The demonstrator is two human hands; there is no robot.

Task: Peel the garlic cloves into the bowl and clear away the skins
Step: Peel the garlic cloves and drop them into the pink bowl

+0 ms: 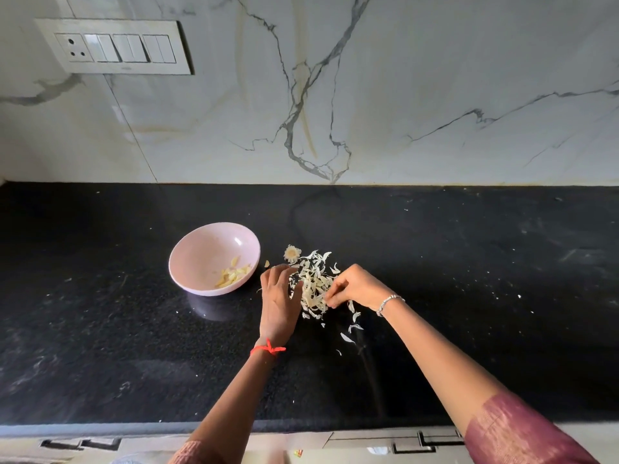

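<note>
White grey-veined marble wall (435,78) behind, black speckled stone counter (117,346) below it. Pale pink round bowl (187,262) left of centre, peeled yellowish garlic cloves (234,274) lying in its near-right side. Just right of bowl: heap of papery white garlic skins (313,283), a hand either side. Left hand (279,299) flat, fingers straight, edge against heap's left side, holding nothing. Right hand (356,286) curled, fingertips pinching a tuft at heap's near right edge. Judged step: gathering skins for disposal. Best to sweep palms together low on the stone, then cup; skins look light, likely to scatter if lifted fast. Dried round root disc (292,253) at far edge and loose skin flakes (351,323) trailing nearer need a second pass. Small pale piece (267,263) between bowl and left fingertips, possibly a clove; check before sweeping
</note>
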